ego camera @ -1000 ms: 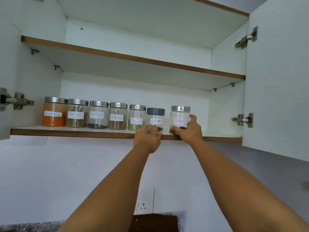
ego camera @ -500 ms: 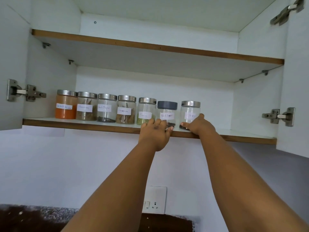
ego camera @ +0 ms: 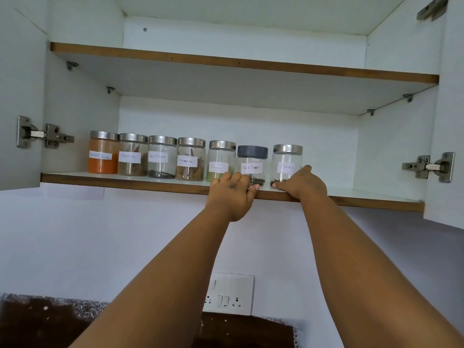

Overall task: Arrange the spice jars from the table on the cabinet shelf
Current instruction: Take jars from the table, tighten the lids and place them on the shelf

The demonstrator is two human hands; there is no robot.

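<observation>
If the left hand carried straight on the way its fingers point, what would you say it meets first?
Most likely the Black Pepper jar with the dark lid: the left hand reaches up at its base, beside the Fennel jar. The hand hides whether the fingers already touch it.
</observation>
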